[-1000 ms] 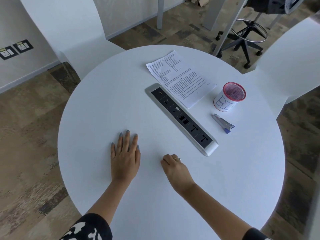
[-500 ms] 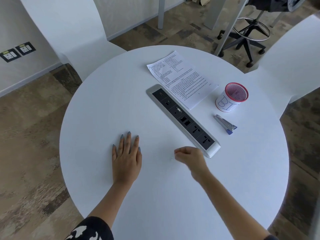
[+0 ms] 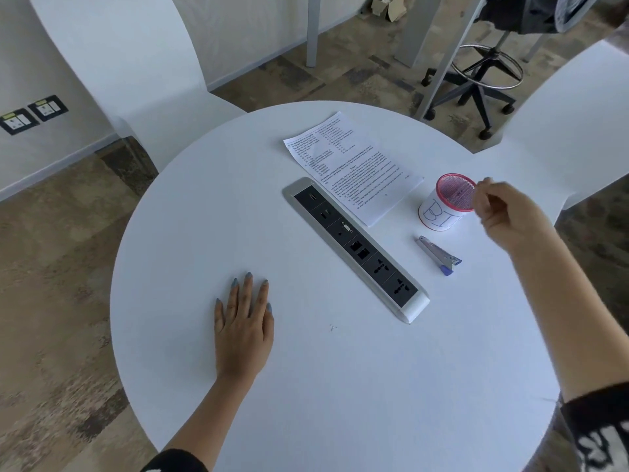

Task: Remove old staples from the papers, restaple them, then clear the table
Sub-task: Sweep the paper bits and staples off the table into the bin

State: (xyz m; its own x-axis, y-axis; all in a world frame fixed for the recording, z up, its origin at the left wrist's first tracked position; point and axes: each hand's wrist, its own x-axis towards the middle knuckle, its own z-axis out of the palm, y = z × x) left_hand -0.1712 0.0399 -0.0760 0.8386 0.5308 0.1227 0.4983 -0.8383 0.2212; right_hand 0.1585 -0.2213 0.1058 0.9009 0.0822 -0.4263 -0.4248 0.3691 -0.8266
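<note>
My left hand (image 3: 243,325) lies flat on the round white table (image 3: 340,396), fingers straight. My right hand (image 3: 503,212) hovers at the right rim of the pink mesh cup (image 3: 442,212) labelled as a bin. Its thumb and fingertips are pinched together as if on an old staple, which is too small to see. Stapled printed papers (image 3: 354,168) lie at the far side of the table. A blue and silver stapler (image 3: 439,255) lies in front of the cup. A few tiny staple bits (image 3: 333,328) sit on the table near my left hand.
A long silver power strip (image 3: 354,247) runs diagonally across the table's middle. White chairs stand at the far left (image 3: 136,63) and right (image 3: 571,131). A black wheeled stool (image 3: 476,80) is behind the table.
My right hand picked at the table near the power strip's end, then rose and travelled right to the mesh cup with fingers pinched. My left hand stayed flat.
</note>
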